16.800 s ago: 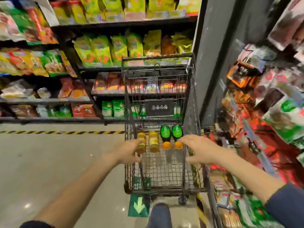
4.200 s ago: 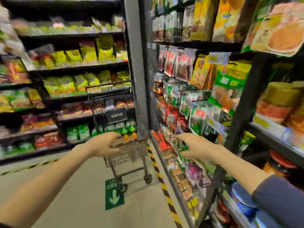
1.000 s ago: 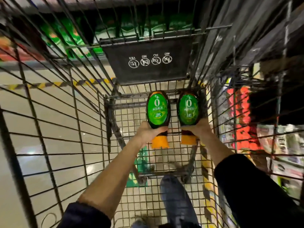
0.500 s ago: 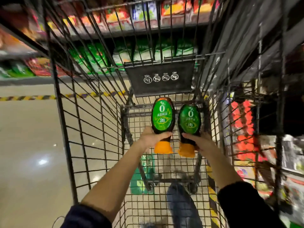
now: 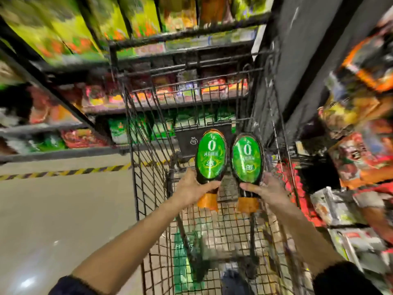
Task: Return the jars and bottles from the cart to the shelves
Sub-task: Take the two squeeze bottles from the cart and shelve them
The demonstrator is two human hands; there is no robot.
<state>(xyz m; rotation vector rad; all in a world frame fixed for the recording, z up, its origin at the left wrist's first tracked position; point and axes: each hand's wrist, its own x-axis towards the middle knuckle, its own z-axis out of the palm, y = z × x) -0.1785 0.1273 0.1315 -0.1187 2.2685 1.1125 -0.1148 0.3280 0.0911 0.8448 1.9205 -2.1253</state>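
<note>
Head view, heavy motion blur, package text unreadable.

Far left: shelves (image 5: 63,99) stocked with blurred yellow-green, red and green snack bags. Below them, grey floor (image 5: 53,209) with a yellow-black hazard stripe (image 5: 63,171) running along the shelf base.

Centre: black wire cart (image 5: 148,188), seen from above the handle end; mesh bottom visible, a dark placard (image 5: 187,139) on its far panel. Green floor sticker (image 5: 180,252) shows through the mesh.

Left hand (image 5: 191,190): clenched around the neck of the left bottle (image 5: 210,156), thumb across the front, just above the orange cap. Bottle is dark with a green oval label marked "0", held cap-down, base pointing away from the camera, lifted above the cart's mesh bottom.

Right bottle (image 5: 247,160): same type, same cap-down orientation, just beside the left one, narrow gap between them, not touching as far as I can tell. Its orange cap sits level with the other one.

Right hand (image 5: 265,192): grasping the right bottle at the neck, thumb over the front, fingers wrapped behind. Both forearms bare, dark sleeves (image 5: 340,279) pushed up near the elbows.

Right of cart: dark grey pillar (image 5: 308,60), then a rack (image 5: 361,145) of hanging orange, red and white packets, all blurred.
</note>
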